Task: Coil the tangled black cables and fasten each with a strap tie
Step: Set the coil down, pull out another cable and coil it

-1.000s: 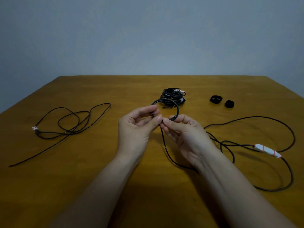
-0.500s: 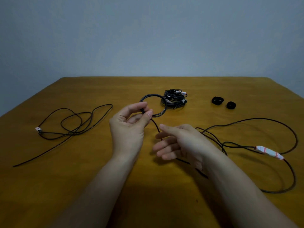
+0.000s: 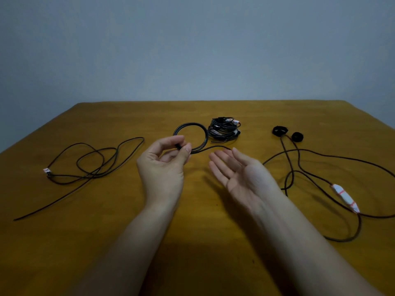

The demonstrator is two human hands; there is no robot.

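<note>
A small round coil of thin black cable is held above the brown wooden bench at the centre of the frame. It is pinched at its lower left edge between thumb and forefinger of the left hand. The right hand is held flat, palm up, fingers straight, and nothing is gripped by it.

From the coil's lower edge the uncoiled strand is led rightward, behind the right fingertips; whether it is touched there cannot be told. The rest of that slack, with its white red-striped tag, is spread across the right of the frame. Its long run thus lies sideways from the coil, and the right hand is judged the nearer for gathering the next loop. Two small black strap ties lie at upper right.

Compared with a second ago, the right hand is no longer pinched against the left at the coil. It has been drawn back and turned palm up, and the coil is found further left in the frame.
</note>
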